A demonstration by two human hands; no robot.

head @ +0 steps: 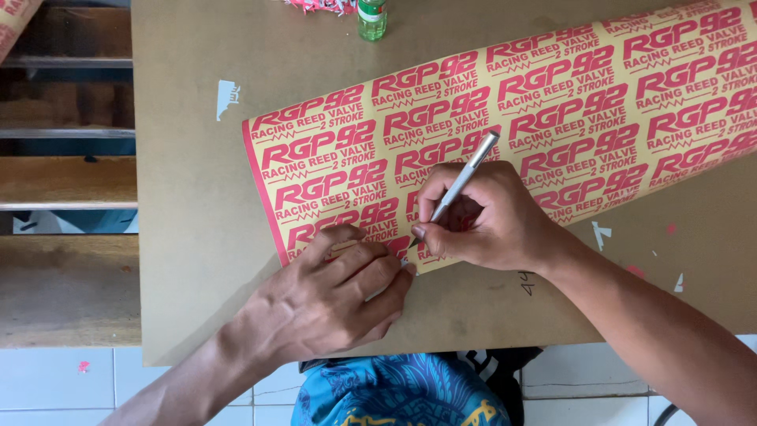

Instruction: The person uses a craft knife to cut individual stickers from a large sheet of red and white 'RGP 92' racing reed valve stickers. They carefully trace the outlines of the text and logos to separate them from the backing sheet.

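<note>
Currently your right hand (493,225) grips a slim silver craft knife (465,180) like a pen, tip down near the lower edge of the yellow-and-red printed sticker sheet (552,110). Your left hand (331,300) lies flat, fingers pressing that edge onto the brown board (189,197). Judge the sheet thin, light and prone to curl: pin it close beside the blade.
</note>
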